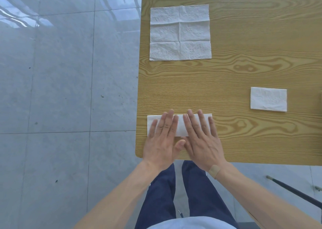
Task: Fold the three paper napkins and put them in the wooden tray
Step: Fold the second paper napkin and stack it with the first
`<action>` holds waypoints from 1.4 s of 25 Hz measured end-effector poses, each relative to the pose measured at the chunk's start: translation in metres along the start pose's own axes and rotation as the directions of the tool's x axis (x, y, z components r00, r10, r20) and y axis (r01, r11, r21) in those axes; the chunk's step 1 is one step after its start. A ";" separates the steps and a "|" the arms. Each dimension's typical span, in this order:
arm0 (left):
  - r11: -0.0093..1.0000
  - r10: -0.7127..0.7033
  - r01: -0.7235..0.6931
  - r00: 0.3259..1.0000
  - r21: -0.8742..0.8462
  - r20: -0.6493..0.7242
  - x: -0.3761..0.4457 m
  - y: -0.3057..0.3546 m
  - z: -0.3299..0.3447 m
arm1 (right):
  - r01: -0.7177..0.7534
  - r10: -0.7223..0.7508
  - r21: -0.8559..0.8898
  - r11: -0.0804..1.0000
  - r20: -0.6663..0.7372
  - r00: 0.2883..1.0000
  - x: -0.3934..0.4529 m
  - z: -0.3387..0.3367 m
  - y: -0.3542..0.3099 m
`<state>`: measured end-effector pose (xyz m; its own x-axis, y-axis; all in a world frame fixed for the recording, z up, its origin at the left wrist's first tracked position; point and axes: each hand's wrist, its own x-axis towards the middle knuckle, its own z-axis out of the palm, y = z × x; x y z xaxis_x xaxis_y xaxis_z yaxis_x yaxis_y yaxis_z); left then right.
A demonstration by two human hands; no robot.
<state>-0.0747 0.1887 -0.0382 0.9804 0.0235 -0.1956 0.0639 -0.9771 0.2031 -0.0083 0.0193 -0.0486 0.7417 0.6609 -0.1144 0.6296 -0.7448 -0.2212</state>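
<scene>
Folded napkin strip (180, 126) flat under both hands: left hand (161, 138), right hand (202, 138).

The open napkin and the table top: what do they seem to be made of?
The open napkin looks like thin white tissue paper with a matte finish: it shows fine crinkles and sharp fold creases that split it into six panels. The table top shows a yellow-brown wood grain with a smooth, faintly glossy surface and rounded corners; the very regular grain suggests a printed laminate rather than solid wood, though that cannot be settled here.
</scene>
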 end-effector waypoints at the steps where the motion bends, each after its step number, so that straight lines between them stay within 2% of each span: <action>1: 1.000 0.006 -0.006 1.000 -0.006 0.015 0.003 0.008 0.002 | 0.009 -0.009 0.011 1.000 0.019 1.000 0.000 0.002 -0.005; 4: 1.000 -0.018 0.017 0.998 0.024 0.062 0.007 0.009 0.005 | -0.017 0.018 -0.017 1.000 0.055 0.998 0.002 0.006 -0.005; 10: 0.994 -0.094 0.090 0.994 0.059 0.063 -0.019 -0.045 -0.002 | -0.164 0.165 -0.054 0.985 0.031 0.986 -0.014 0.003 0.035; 15: 0.996 -0.090 0.087 0.990 0.034 0.108 -0.020 -0.047 -0.010 | -0.170 0.170 -0.043 0.985 0.012 0.985 -0.015 0.001 0.037; 19: 0.985 -0.103 0.102 0.995 -0.139 0.002 -0.014 -0.046 -0.024 | -0.160 0.163 0.073 0.985 -0.049 0.985 -0.018 -0.002 0.044; 21: 0.976 -0.165 0.153 0.984 -0.152 -0.072 -0.002 -0.046 -0.034 | -0.208 0.215 0.092 0.974 -0.076 0.974 -0.023 -0.003 0.053; 22: 0.975 -0.188 0.179 0.980 -0.130 -0.066 0.005 -0.047 -0.040 | -0.238 0.244 0.085 0.968 -0.082 0.966 -0.025 -0.003 0.058; 26: 0.969 -0.226 0.234 0.970 -0.075 0.093 0.026 -0.049 -0.055 | -0.312 0.312 0.000 0.950 -0.061 0.948 -0.029 -0.005 0.072; 30: 0.925 -0.330 0.358 0.923 -0.127 0.200 0.039 -0.045 -0.061 | -0.326 0.326 -0.002 0.945 -0.051 0.944 -0.030 -0.004 0.073; 33: 0.919 -0.359 0.391 0.884 -0.052 0.299 0.047 -0.047 -0.065 | -0.325 0.324 -0.009 0.946 -0.061 0.944 -0.030 -0.003 0.073; 35: 0.907 -0.365 0.414 0.863 -0.076 0.351 0.047 -0.049 -0.068 | -0.328 0.327 -0.011 0.945 -0.058 0.943 -0.029 -0.003 0.073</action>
<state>-0.0192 0.2522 0.0073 0.7570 0.3024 -0.5792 0.4783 -0.8604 0.1760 0.0165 -0.0546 -0.0584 0.9188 0.3745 -0.1244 0.3538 -0.9214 -0.1609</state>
